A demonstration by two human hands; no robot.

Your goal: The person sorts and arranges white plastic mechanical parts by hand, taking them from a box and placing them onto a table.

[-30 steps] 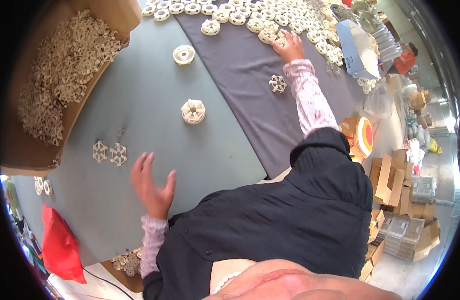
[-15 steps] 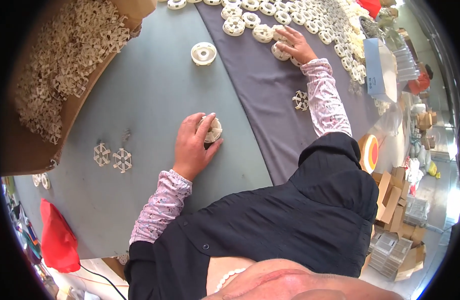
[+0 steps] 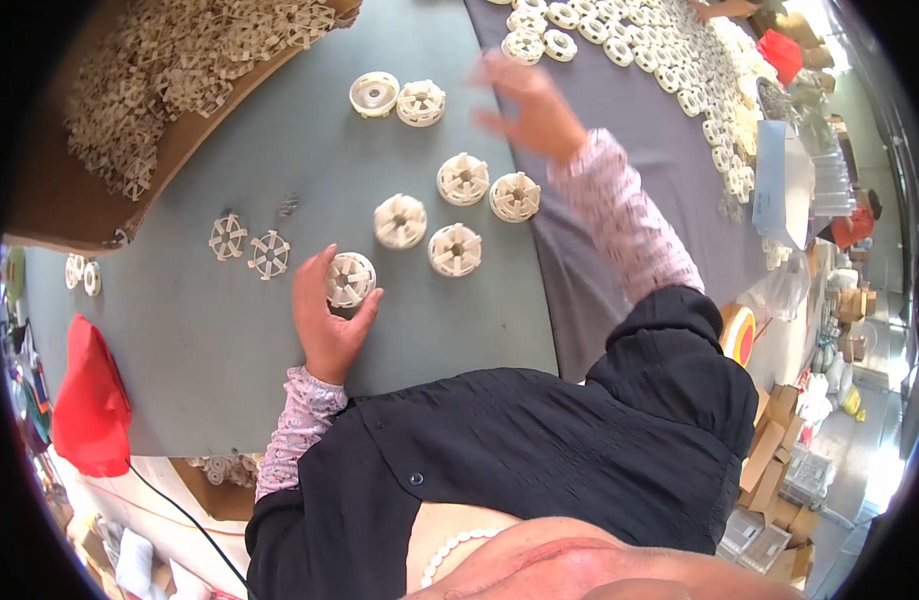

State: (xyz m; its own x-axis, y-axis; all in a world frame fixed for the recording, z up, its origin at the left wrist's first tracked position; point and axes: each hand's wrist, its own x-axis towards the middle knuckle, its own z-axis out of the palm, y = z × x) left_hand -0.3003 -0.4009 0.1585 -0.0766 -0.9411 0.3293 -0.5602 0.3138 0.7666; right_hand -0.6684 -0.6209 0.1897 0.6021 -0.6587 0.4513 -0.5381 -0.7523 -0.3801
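My left hand (image 3: 325, 320) is curled around a white plastic spoked wheel (image 3: 351, 279) on the grey-green table (image 3: 210, 340). My right hand (image 3: 525, 105) hovers blurred above the table with its fingers spread and nothing in it. Between the hands lie several more white wheels, among them one (image 3: 400, 221), another (image 3: 455, 249) and a pair (image 3: 488, 188) at the edge of the purple-grey cloth (image 3: 620, 190). Two flat spoked discs (image 3: 248, 245) lie left of my left hand.
A cardboard box (image 3: 130, 90) full of small white parts stands at the top left. Rows of white wheels (image 3: 670, 60) cover the cloth at the top right. Two more wheels (image 3: 397, 98) sit near the box. A red bag (image 3: 90, 400) lies at the left edge.
My left hand drew a wheel toward me and now cups it. My right hand left the rows on the cloth and lifted over the table; several wheels now lie between the hands.
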